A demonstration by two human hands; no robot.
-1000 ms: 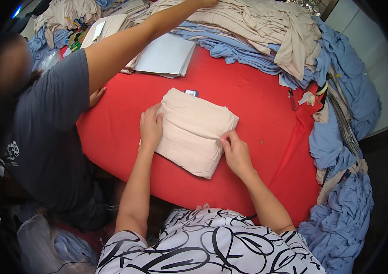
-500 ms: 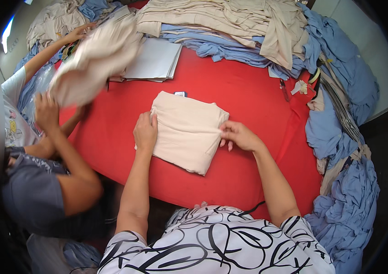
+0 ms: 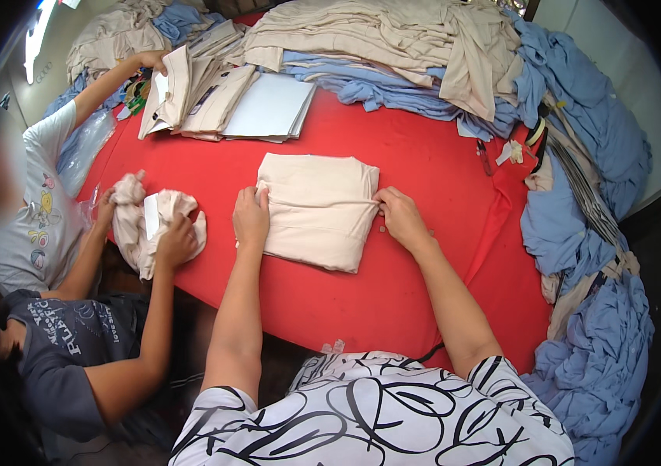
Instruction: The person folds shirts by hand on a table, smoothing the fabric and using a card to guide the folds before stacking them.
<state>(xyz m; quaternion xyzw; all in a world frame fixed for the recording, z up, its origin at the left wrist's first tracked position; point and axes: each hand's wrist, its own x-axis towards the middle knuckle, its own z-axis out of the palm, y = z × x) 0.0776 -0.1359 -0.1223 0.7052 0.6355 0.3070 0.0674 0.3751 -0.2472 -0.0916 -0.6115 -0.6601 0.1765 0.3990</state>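
Observation:
A beige garment (image 3: 319, 217), folded into a flat rectangle, lies on the red tabletop (image 3: 299, 311) in front of me. My left hand (image 3: 251, 217) holds its left edge, with the thumb over the top and the fingers close together. At the opposite edge, my right hand (image 3: 402, 219) pinches the cloth between thumb and fingertips. A crease runs across the fabric between both hands. The undersides of the garment's edges are hidden.
To my left a co-worker's hands (image 3: 177, 241) handle a crumpled beige garment (image 3: 144, 252). Another person's hand (image 3: 151, 60) touches upright folded beige garments (image 3: 165, 97). White sheets (image 3: 270, 105) lie beside them. Beige and blue cloth piles (image 3: 385, 39) line the far side and right.
The folded garment has turned slightly and lies squarer to me, its tag no longer showing. The co-worker's beige garment has come down from the air to the table's left edge.

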